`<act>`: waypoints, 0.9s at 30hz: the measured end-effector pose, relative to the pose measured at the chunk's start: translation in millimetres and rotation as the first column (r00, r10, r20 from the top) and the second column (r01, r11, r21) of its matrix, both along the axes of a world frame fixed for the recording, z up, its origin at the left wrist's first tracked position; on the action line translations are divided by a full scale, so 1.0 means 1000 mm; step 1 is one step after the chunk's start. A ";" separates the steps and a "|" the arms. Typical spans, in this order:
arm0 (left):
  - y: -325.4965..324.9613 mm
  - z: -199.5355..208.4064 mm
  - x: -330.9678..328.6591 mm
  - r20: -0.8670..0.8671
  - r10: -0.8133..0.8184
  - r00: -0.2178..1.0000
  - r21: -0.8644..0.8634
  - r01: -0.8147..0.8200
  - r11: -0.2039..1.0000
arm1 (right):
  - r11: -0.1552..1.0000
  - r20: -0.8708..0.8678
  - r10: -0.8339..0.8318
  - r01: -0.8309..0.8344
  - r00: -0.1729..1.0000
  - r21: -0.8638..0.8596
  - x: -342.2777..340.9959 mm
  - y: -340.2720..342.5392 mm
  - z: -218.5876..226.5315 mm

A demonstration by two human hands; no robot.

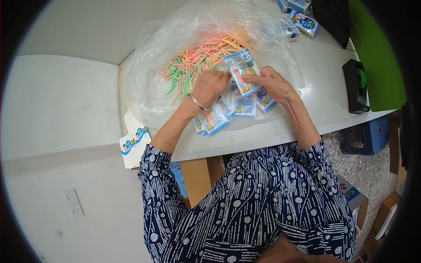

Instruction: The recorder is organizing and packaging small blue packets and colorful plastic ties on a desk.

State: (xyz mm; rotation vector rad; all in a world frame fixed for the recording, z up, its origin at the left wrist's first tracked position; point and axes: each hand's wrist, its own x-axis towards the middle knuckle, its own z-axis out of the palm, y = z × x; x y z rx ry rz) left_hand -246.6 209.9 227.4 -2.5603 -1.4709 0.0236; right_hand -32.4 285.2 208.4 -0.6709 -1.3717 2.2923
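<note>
My right hand (277, 84) holds up a small clear packet (242, 72) with blue-and-white striped ends, its thumb across the front; coloured sticks show through the film. Close to the packet's left side is my left hand (210, 88), a bangle on its wrist. Its fingers are curled together, and whatever they may hold is hidden. Behind both hands lies a loose heap of thin pink, green and orange sticks (193, 61) on a clear plastic sheet or bag (149, 87). Below the hands, several similar packets (213, 121) overlap on the plastic.
More blue-and-white packs (303, 24) lie at the far right of the white table (324, 120). A black tape dispenser (354, 87) stands by the right edge, beside a green panel (386, 65). A printed white carton piece (133, 140) sits at the left corner. A blue stool (366, 138) is below.
</note>
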 end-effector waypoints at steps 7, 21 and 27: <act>0.015 0.051 -0.007 0.937 0.312 0.157 -0.275 -0.220 0.936 | 0.995 -0.014 0.100 -0.100 0.995 -0.015 0.000 -0.003 -0.001; -0.007 0.038 0.031 0.944 0.287 0.165 -0.258 -0.177 0.950 | 0.989 -0.091 0.146 -0.144 0.985 0.024 -0.003 -0.012 0.004; -0.020 0.036 0.025 0.816 0.523 0.246 -0.518 -0.091 0.851 | 0.970 -0.002 0.226 -0.225 0.974 0.093 -0.005 -0.009 -0.005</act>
